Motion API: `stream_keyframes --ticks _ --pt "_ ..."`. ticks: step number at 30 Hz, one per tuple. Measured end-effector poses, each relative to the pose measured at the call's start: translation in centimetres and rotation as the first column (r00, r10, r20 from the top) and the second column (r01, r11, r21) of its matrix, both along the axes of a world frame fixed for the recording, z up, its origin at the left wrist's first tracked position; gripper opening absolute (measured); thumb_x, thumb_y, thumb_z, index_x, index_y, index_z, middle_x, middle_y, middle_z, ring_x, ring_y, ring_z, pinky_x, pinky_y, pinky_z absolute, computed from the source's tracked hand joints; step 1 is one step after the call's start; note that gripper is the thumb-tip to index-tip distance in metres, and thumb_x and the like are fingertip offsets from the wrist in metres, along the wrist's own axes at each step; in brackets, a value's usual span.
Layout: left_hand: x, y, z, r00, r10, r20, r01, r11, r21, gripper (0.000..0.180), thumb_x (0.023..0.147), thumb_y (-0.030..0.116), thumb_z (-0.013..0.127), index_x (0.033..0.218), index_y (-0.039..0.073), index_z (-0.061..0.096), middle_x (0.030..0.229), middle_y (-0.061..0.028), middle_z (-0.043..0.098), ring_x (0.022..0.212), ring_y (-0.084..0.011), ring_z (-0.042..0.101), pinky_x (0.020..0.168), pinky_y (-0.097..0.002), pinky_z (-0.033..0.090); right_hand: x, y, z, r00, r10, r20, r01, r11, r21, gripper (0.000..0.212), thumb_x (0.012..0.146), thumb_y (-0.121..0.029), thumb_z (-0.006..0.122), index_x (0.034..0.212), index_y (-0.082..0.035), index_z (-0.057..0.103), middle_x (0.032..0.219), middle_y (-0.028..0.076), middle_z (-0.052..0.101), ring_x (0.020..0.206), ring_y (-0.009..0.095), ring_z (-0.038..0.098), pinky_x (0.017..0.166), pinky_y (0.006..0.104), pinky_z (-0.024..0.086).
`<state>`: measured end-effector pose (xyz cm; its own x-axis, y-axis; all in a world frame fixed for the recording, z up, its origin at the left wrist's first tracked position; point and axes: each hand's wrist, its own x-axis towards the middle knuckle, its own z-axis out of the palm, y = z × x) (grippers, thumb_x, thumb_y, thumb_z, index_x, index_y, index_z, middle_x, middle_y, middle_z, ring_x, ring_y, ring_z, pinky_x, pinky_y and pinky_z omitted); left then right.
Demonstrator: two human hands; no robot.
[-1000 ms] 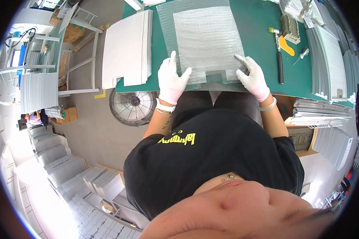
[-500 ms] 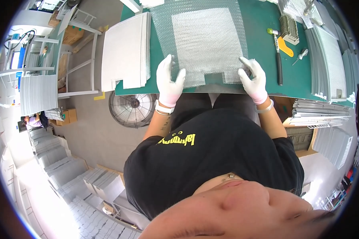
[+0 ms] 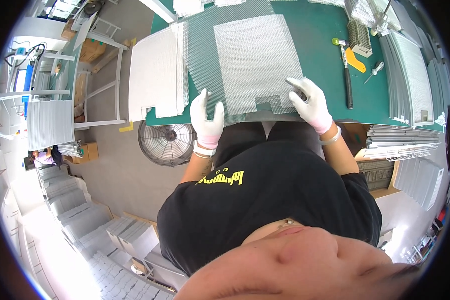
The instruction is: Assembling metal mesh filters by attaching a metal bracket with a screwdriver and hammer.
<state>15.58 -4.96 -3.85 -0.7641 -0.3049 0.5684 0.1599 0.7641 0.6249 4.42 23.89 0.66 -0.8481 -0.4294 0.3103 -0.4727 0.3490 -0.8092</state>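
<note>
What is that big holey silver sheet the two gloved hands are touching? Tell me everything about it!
The mesh sheet looks like thin silvery metal netting full of tiny holes. It lies flat on the green table mat, on top of a wider, see-through mesh layer. Its near edge has a stepped, cut-out shape. The left hand in a white glove presses its near left side; the right hand pinches its near right corner.

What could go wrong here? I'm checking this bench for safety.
1. The mesh sheets hang over the near table edge; pressed only by the left hand and right hand, they may slip or shift out of line.
2. Cut mesh edges could snag the thin gloves.
3. The hammer lies close to the right hand and could get knocked.
</note>
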Motion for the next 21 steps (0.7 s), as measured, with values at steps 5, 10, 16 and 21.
stream_keyframes --ticks 5,10,16,21 --pt "-0.8 0.4 1.8 0.985 0.017 0.17 -0.006 0.998 -0.068 0.062 0.079 0.021 0.078 0.13 -0.005 0.055 0.111 -0.0198 0.063 0.101 -0.0341 0.061 0.09 -0.0406 0.049 -1.0 -0.6 -0.4 1.0 0.007 0.001 -0.007 0.992 0.128 0.034 0.086 -0.018 0.068 0.116 -0.004 0.068 0.082 0.012 0.058 0.071 0.025 0.057 0.069 0.0338 0.048" --pt "-4.2 1.0 3.4 0.969 0.01 0.247 0.05 0.971 -0.233 0.068 0.076 0.033 0.08 0.126 -0.007 0.057 0.11 -0.0226 0.063 0.101 -0.0377 0.062 0.088 -0.044 0.05 -1.7 0.7 -0.6 0.999 -0.054 -0.005 0.054 0.983 0.176 0.035 0.085 -0.02 0.069 0.116 -0.004 0.068 0.085 0.013 0.059 0.075 0.028 0.058 0.072 0.0351 0.048" --pt "-5.8 1.5 2.2 0.963 0.01 0.27 0.089 0.933 -0.35 0.067 0.078 0.035 0.078 0.127 -0.006 0.058 0.112 -0.0217 0.063 0.102 -0.0368 0.062 0.09 -0.0422 0.05 -2.1 1.7 -0.7 0.995 -0.102 -0.012 0.102 0.973 0.205 0.037 0.084 -0.02 0.069 0.117 -0.004 0.068 0.086 0.015 0.06 0.077 0.029 0.06 0.074 0.0352 0.049" --pt "-6.0 1.7 1.8 0.949 0.013 0.314 0.106 0.928 -0.358 0.068 0.078 0.038 0.078 0.126 -0.006 0.059 0.11 -0.0206 0.064 0.1 -0.0355 0.063 0.087 -0.0419 0.052 -2.2 1.9 -1.4 0.993 -0.113 0.022 0.105 0.967 0.231 0.036 0.084 -0.02 0.069 0.117 -0.004 0.068 0.087 0.015 0.061 0.078 0.029 0.061 0.074 0.0353 0.049"
